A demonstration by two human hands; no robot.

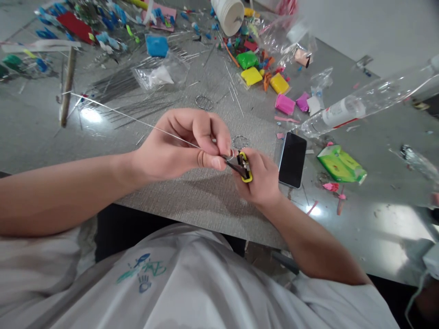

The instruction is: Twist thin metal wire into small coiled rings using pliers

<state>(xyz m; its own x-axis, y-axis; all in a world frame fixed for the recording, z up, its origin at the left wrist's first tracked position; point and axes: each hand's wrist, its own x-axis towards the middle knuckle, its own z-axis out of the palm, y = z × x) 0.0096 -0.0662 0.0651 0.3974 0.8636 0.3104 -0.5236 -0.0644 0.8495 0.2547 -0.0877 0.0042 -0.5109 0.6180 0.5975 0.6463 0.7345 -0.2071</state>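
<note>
Pliers (244, 168) half-hidden in right hand (261, 177)

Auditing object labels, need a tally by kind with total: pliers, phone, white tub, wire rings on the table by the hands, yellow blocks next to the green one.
Pliers: 1
Phone: 1
White tub: 1
Wire rings: 2
Yellow blocks: 2
Total: 7

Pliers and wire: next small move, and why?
Probably a slight turn of the pliers to bend the wire: the left hand pinches it, its end looks curved near their tips, and the right hand grips the pliers.
</note>
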